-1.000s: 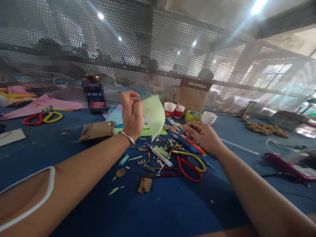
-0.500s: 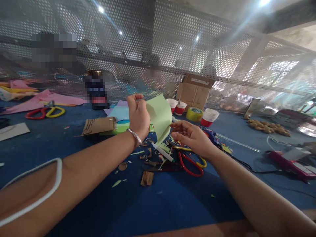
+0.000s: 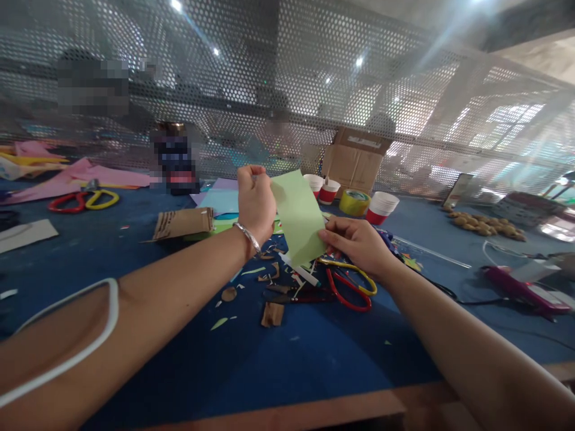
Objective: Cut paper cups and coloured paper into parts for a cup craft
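A sheet of light green paper (image 3: 299,215) is held up above the blue table, spread between my hands. My left hand (image 3: 256,203), with a silver bracelet at the wrist, is closed on the sheet's left side. On the lower right edge, my right hand (image 3: 354,242) pinches the paper between thumb and fingers. Just below lie red-and-yellow scissors (image 3: 348,299), a white pen-like stick (image 3: 306,275) partly behind the sheet, and scattered paper scraps. A small brown cardboard piece (image 3: 272,314) rests nearer to me.
Behind my hands stand red-and-white paper cups (image 3: 381,208), a yellow tape roll (image 3: 354,202) and a cardboard box (image 3: 354,161). Corrugated cardboard (image 3: 184,224) and other scissors (image 3: 84,199) lie left. A purple glue-gun-like tool (image 3: 523,290) lies right. A perforated screen (image 3: 215,90) closes the back.
The green paper has flattened out and turned more toward me. My right hand, earlier beside its edge with fingers loosely curled, now pinches that edge.
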Demonstrator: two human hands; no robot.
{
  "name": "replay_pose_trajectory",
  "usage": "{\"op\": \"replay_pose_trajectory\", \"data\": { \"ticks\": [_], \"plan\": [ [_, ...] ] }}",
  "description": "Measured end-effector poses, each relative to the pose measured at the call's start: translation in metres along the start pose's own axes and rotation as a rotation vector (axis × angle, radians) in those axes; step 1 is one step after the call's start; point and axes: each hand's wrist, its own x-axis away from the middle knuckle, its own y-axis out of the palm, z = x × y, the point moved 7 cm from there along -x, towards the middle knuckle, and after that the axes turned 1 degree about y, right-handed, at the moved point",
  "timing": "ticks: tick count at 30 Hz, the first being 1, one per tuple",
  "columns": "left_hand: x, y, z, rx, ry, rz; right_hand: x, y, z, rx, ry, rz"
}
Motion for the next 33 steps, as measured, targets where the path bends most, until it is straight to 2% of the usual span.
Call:
{"op": "replay_pose_trajectory", "data": {
  "ticks": [2,3,5,7,8,11,13,16,20,23,25,26,29,33],
  "plan": [
    [-0.001,0.002,-0.002,-0.076,-0.026,-0.083,0.001,0.0,0.003,-0.03,0.043,0.01],
    [0.001,0.006,-0.005,-0.124,-0.07,-0.174,0.001,-0.001,0.005,-0.041,0.061,0.015],
    [0.008,0.02,-0.009,-0.228,-0.136,-0.444,0.001,0.0,0.007,-0.042,0.082,0.009],
    [0.016,0.03,-0.002,-0.377,-0.05,-0.674,0.001,0.0,0.007,-0.005,0.076,-0.001],
    [0.017,0.033,0.005,-0.469,0.061,-0.724,0.001,0.0,0.006,0.034,0.069,-0.01],
    [0.013,0.032,0.03,-0.743,0.393,-0.673,0.003,0.0,0.001,0.218,0.044,-0.061],
    [0.007,0.029,0.038,-0.823,0.459,-0.616,0.005,0.0,-0.002,0.327,0.031,-0.112],
    [0.0,0.02,0.036,-0.907,0.409,-0.567,0.009,0.0,-0.005,0.455,0.021,-0.213],
    [-0.004,0.007,0.025,-1.046,0.33,-0.584,0.012,0.004,0.0,0.596,0.029,-0.351],
    [-0.01,-0.001,0.021,-1.12,0.346,-0.597,0.012,0.005,0.003,0.728,0.011,-0.373],
    [-0.017,-0.006,0.015,-1.123,0.303,-0.631,0.012,0.004,0.003,0.779,0.007,-0.372],
    [-0.021,-0.009,0.012,-1.127,0.279,-0.625,0.013,0.003,0.002,0.786,0.009,-0.373],
    [-0.029,-0.018,-0.001,-1.217,0.182,-0.709,0.016,0.002,-0.001,0.797,0.022,-0.38],
    [-0.032,-0.029,-0.003,-1.319,0.147,-0.784,0.019,0.002,-0.002,0.797,0.041,-0.41]
  ]
}}
